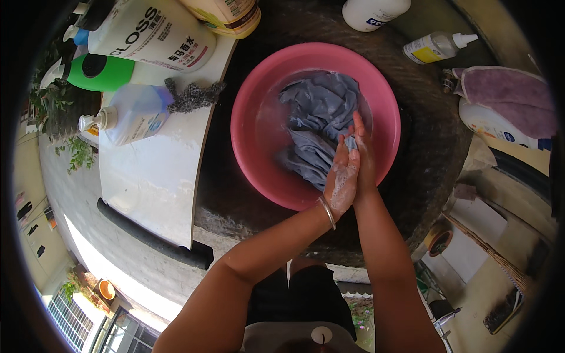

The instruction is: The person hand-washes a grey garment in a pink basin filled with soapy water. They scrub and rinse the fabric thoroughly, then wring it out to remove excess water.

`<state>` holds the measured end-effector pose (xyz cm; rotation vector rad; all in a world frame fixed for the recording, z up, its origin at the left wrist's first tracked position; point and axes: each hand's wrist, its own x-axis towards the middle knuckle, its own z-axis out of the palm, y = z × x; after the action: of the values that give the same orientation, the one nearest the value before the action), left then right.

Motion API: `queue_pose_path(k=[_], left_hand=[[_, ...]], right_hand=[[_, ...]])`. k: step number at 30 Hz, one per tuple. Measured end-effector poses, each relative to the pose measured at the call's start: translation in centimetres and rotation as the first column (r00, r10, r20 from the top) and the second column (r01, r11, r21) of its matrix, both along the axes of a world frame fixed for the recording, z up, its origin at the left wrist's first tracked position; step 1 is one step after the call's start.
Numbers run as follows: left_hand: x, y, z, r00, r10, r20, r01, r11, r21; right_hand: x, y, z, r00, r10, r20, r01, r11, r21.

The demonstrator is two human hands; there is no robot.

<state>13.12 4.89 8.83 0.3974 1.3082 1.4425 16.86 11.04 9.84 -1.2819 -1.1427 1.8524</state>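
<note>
A pink plastic basin [247,172] holds a wet blue-grey cloth [329,99] in cloudy water. Over the basin's near right side, my left hand [342,181], with soap suds on its back and a metal bangle at the wrist, lies pressed against my right hand [365,154]. A bit of the cloth shows between the fingers of both hands, so the two hold it together. The palms are hidden, and the rest of the cloth lies in the water beyond and to the left of the fingers.
On the white board [150,176] at left stand a pump bottle [140,115], a steel wool scourer [194,96], a green bottle [103,72] and a large white bottle [150,35]. At right are a squeeze bottle [432,47], a white bottle [375,13] and a purple cloth [507,97].
</note>
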Motion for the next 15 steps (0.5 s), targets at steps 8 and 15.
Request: queue_pose_path(k=[8, 15], left_hand=[[-1.1, -0.4, 0.3, 0.999, 0.024, 0.025, -0.025, 0.998, 0.062], [-3.9, 0.8, 1.6, 0.922, 0.248, 0.297, -0.185, 0.957, -0.223]], right_hand=[[-2.1, -0.5, 1.2, 0.992, -0.109, -0.061, 0.107, 0.994, -0.033], [-2.3, -3.4, 2.7, 0.955, -0.276, -0.107, 0.252, 0.948, -0.194]])
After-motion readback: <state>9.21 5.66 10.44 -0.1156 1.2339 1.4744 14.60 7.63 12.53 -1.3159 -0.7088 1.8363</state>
